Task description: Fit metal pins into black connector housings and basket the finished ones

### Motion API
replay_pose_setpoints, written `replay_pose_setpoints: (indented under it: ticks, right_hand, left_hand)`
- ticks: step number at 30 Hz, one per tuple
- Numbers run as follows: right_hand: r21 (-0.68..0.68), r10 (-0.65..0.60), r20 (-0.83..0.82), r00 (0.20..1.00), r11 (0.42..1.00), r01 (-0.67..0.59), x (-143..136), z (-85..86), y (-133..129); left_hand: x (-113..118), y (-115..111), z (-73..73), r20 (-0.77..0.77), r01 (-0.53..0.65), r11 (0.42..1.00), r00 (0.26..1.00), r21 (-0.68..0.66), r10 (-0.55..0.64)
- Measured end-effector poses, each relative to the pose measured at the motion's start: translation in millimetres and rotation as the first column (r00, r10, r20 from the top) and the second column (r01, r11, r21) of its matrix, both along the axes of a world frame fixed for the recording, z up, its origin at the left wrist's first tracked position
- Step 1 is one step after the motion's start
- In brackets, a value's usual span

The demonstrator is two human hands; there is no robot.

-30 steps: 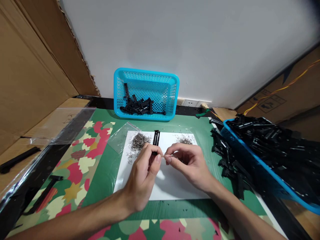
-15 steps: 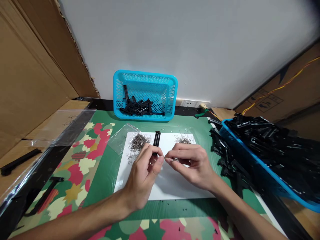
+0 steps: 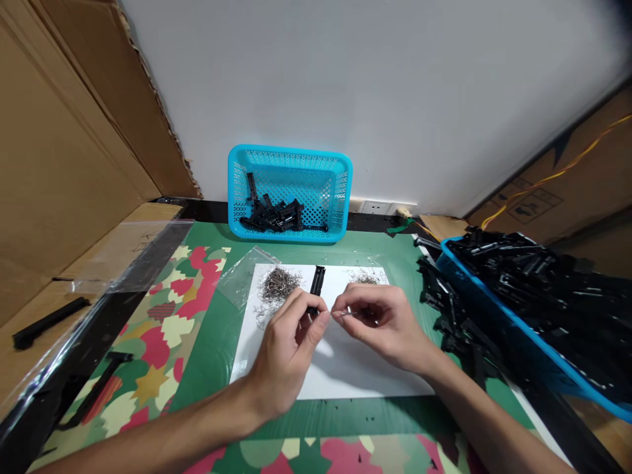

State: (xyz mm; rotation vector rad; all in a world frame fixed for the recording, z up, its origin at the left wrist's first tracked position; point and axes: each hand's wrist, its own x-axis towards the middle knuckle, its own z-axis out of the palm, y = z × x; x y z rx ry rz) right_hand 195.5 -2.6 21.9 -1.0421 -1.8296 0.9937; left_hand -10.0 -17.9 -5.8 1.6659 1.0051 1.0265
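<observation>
My left hand [image 3: 293, 349] is closed over the white sheet [image 3: 345, 372], its fingers pinched round the lower end of a black plastic part [image 3: 318, 281] that points away from me. Just to the right, my right hand [image 3: 385, 326] is closed in a pinch on a thin metal piece [image 3: 347, 313]. The fingertips of both hands nearly meet. A dense pile of small metal springs [image 3: 279, 284] lies behind my left hand, and a smaller pile [image 3: 364, 278] lies behind my right hand.
A blue basket [image 3: 290, 236] holding black parts stands against the wall. At the right, a larger blue basket [image 3: 518, 332] is heaped with black parts, with more [image 3: 444, 303] beside it. Loose black parts [image 3: 52, 322] and clear plastic bags [image 3: 244, 276] lie to the left.
The view has shifted slightly. The black part's far end has tilted to the right, and my right fingers have turned a little, showing more of the metal piece.
</observation>
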Motion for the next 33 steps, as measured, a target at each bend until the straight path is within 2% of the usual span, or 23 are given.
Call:
replay_pose_setpoints:
  ticks: [3, 7, 11, 14, 16, 20, 22, 26, 31, 33]
  right_hand:
    - [0.046, -0.048, -0.014, 0.999, 0.998, 0.048, -0.5, 0.9, -1.2]
    - [0.255, -0.163, 0.069, 0.984, 0.957, 0.141, -0.4, 7.2, -3.2]
    - [0.345, -0.183, 0.105, 0.978, 0.929, 0.137, 0.0, 11.7, -3.9]
    - [0.411, -0.188, 0.130, 0.974, 0.904, 0.119, 1.5, 9.9, -3.4]
    - [0.494, -0.182, 0.159, 0.970, 0.865, 0.081, 3.4, 6.4, -2.9]
    - [0.702, -0.246, 0.265, 0.932, 0.712, -0.012, 8.2, -1.6, -2.3]
    - [0.742, -0.277, 0.325, 0.904, 0.667, -0.062, 10.1, -4.0, -2.7]
    - [0.718, -0.244, 0.394, 0.886, 0.684, -0.130, 10.6, -5.2, -5.0]
    - [0.723, -0.262, 0.359, 0.896, 0.685, -0.089, 7.3, -4.8, -5.9]
    - [0.706, -0.240, 0.347, 0.907, 0.704, -0.083, 7.0, -4.1, -4.5]
  left_hand:
    - [-1.8, -0.5, -0.2, 0.022, 0.012, 1.000, 1.000, -0.009, -0.012]
    - [-2.5, -1.4, -6.2, 0.062, -0.006, 0.998, 0.998, -0.061, 0.010]
    - [0.5, -1.9, -11.5, 0.141, -0.030, 0.991, 0.989, -0.130, 0.048]
    - [3.1, -1.5, -10.3, 0.220, 0.045, 0.983, 0.975, -0.175, -0.006]
    - [4.1, -0.2, -9.4, 0.268, 0.087, 0.975, 0.963, -0.207, -0.029]
    - [4.1, 4.1, -12.8, 0.335, 0.098, 0.964, 0.942, -0.249, -0.009]
    - [3.1, 5.4, -16.4, 0.352, 0.091, 0.961, 0.936, -0.260, 0.007]
    - [1.1, 4.6, -19.6, 0.351, 0.113, 0.962, 0.936, -0.249, -0.019]
    - [1.0, 3.2, -15.6, 0.322, 0.089, 0.975, 0.946, -0.203, -0.019]
    - [1.6, 3.4, -14.1, 0.311, 0.073, 0.979, 0.950, -0.190, -0.011]
